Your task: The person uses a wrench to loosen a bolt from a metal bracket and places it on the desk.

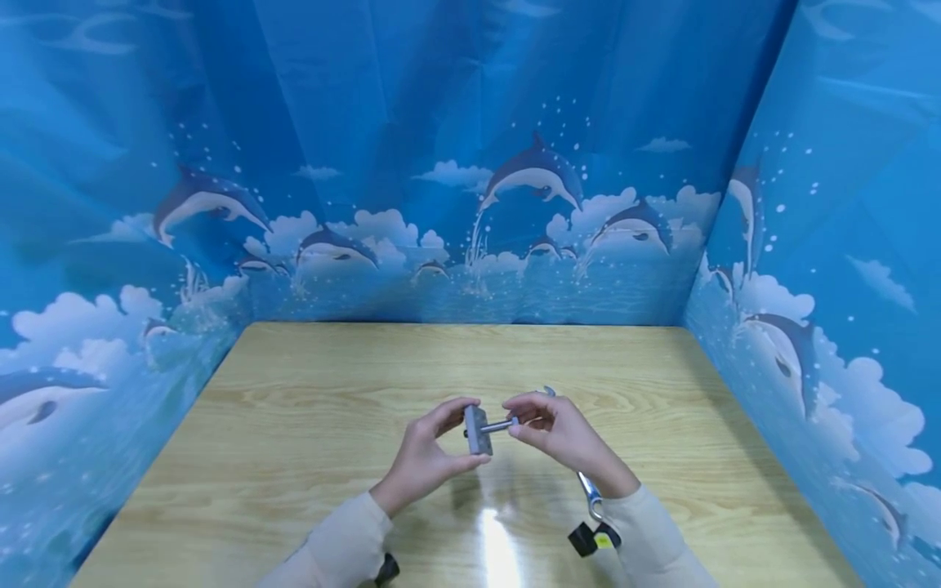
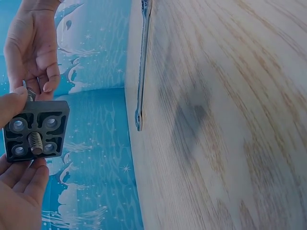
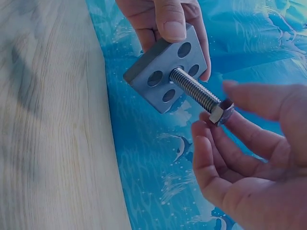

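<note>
My left hand (image 1: 430, 453) grips a small grey square plate (image 1: 474, 437) by its edges, fingers on one side and thumb on the other. Through the plate's middle runs a hex bolt (image 3: 196, 91); its threaded end (image 2: 35, 143) sticks out of the ribbed back face. Around the centre, the plate has several round holes. My right hand (image 1: 555, 429) is at the bolt head (image 3: 221, 112), with curled fingers touching it from below and one digit lifted slightly off in the right wrist view. Both hands hold these parts above the table.
On the wooden table (image 1: 294, 425) a metal wrench (image 2: 142, 67) lies partly hidden under the right forearm. A black strap piece with a yellow mark (image 1: 603, 540) shows by the right sleeve. Blue dolphin-print curtains (image 1: 412, 163) enclose the back and sides.
</note>
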A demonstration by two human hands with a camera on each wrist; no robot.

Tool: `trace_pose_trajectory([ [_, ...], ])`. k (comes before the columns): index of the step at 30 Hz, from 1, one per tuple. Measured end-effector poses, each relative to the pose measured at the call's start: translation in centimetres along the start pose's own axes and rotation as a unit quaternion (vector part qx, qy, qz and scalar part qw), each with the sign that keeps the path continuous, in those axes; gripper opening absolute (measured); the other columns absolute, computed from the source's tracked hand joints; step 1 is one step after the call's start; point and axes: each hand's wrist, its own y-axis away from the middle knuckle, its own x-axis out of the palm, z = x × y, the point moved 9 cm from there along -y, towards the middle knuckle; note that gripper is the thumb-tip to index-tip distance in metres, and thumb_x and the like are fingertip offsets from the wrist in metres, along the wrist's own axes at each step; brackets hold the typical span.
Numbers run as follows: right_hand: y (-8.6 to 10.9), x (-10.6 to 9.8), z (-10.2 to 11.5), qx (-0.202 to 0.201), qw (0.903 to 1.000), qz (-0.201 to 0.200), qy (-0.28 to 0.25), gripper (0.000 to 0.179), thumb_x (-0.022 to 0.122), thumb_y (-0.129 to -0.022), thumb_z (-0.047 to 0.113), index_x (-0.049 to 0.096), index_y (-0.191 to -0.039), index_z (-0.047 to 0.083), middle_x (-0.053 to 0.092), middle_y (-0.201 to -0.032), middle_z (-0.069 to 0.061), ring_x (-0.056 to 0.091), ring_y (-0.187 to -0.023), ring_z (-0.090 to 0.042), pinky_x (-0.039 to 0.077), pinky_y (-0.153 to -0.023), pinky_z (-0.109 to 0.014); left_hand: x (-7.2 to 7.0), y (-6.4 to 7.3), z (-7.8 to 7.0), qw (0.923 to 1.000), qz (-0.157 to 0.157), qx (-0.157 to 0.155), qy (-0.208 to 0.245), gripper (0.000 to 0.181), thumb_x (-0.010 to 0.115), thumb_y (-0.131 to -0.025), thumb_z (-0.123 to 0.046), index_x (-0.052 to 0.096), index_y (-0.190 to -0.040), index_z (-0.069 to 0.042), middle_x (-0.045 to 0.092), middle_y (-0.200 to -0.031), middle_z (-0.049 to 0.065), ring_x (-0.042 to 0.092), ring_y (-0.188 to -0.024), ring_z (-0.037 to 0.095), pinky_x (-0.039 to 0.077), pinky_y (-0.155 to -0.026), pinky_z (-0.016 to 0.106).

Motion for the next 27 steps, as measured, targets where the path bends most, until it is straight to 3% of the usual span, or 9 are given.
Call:
trace_pose_trajectory([
  [6,-0.1,-0.2,-0.6,0.026,0.9996,-0.002,0.01,0.038,0.06,-0.095,0.03,0.062,-0.121,0.002,0.066,-0.11,-0.012,0.062,-0.095,-0.021,0.057,-0.082,-0.033,-0.1,-0.1,-0.1,1.0,-0.002,0.001,-0.007,0.073,0.088,-0.065,-0.014,0.055,-0.13,-0.023,0.06,-0.129,-0.002,0.058,-0.116,0.011,0.047,-0.102,0.025],
  [12,-0.2,-0.3,-1.9,0.092,0.9954,-0.004,-0.027,0.045,0.05,-0.099,0.04,0.067,-0.099,-0.001,0.07,-0.086,-0.009,0.064,-0.077,-0.019,0.058,-0.071,-0.034,-0.2,-0.1,-0.1,0.9998,-0.005,-0.006,-0.017,0.074,0.088,-0.064,-0.014,0.056,-0.13,-0.023,0.06,-0.128,-0.006,0.059,-0.115,0.011,0.047,-0.101,0.025],
  [17,-0.2,0.1,-2.2,0.098,0.9949,0.018,-0.019,0.047,0.051,-0.098,0.042,0.069,-0.09,0.0,0.069,-0.077,-0.006,0.064,-0.07,-0.019,0.056,-0.064,-0.03,-0.1,-0.1,-0.1,0.9997,-0.005,-0.001,-0.022,0.074,0.088,-0.064,-0.013,0.056,-0.13,-0.022,0.06,-0.128,-0.005,0.059,-0.116,0.012,0.047,-0.101,0.025],
  [22,-0.2,-0.3,-1.9,0.091,0.9958,0.001,-0.007,0.037,0.06,-0.094,0.036,0.07,-0.098,0.001,0.069,-0.078,-0.005,0.063,-0.071,-0.018,0.057,-0.066,-0.033,-0.1,-0.2,-0.2,0.9998,-0.005,0.002,-0.018,0.074,0.088,-0.064,-0.013,0.055,-0.13,-0.024,0.06,-0.128,-0.005,0.058,-0.116,0.011,0.047,-0.101,0.026],
  [27,-0.1,-0.7,-1.4,0.089,0.9956,-0.013,-0.024,0.03,0.068,-0.089,0.024,0.068,-0.113,0.005,0.07,-0.095,-0.005,0.064,-0.083,-0.018,0.058,-0.076,-0.034,-0.2,-0.3,-0.1,0.9999,-0.007,-0.001,-0.014,0.074,0.088,-0.065,-0.013,0.055,-0.13,-0.025,0.06,-0.129,-0.004,0.058,-0.116,0.011,0.047,-0.101,0.026],
])
